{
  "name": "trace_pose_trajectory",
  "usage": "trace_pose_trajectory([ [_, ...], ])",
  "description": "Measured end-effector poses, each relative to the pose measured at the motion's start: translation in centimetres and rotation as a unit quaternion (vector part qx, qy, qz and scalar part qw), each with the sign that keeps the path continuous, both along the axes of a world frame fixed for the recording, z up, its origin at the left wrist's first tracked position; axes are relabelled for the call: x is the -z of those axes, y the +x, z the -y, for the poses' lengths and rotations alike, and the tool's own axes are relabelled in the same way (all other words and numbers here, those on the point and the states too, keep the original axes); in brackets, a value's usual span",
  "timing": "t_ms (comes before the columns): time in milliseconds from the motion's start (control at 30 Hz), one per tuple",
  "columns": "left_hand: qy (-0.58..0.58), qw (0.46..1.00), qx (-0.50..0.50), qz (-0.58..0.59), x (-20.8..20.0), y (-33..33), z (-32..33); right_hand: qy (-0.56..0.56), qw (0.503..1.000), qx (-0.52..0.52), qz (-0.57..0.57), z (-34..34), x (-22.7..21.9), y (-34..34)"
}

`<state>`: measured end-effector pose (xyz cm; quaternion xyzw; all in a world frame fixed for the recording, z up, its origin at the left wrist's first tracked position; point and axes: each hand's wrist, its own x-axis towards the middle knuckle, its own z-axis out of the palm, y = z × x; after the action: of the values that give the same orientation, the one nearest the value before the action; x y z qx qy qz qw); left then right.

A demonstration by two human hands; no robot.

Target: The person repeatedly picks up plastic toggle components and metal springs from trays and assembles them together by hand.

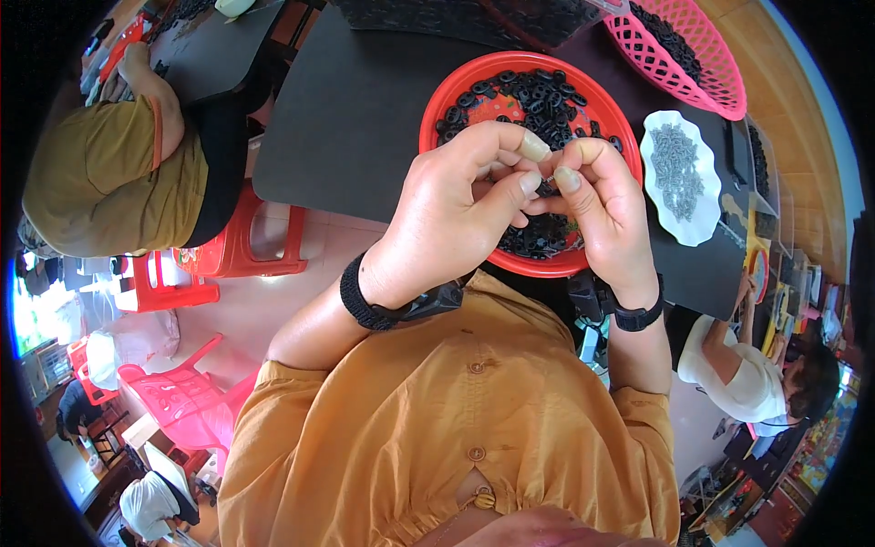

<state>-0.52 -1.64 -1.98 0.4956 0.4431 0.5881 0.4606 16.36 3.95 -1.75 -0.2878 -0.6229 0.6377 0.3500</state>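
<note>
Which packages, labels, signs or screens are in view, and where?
No clear packages, labels, signs or screens.
Only open containers: red round bowl of black parts under the hands, pink mesh basket at upper right, white scalloped dish at right.
Clutter at the far right edge is too blurred to tell.

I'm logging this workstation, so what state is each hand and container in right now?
Left hand: fingers pinched on a small black part.
Right hand: fingers pinched on the same part.
Red bowl: holds many black rings.
Pink basket: holds dark parts.
White dish: holds grey metal pieces.
</note>
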Motion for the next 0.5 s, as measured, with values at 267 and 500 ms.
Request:
trace_pose_trajectory([
  [267, -0.009, 1.0, 0.011, -0.009, 0.09, -0.1, 0.08, 0.053, 0.998, -0.012, 0.031, 0.05, -0.16, -0.11],
  [500, 0.007, 0.999, -0.031, 0.026, 0.81, 0.41, 0.13, 0.096, 0.994, 0.008, 0.042, 0.18, 0.02, -0.48],
])
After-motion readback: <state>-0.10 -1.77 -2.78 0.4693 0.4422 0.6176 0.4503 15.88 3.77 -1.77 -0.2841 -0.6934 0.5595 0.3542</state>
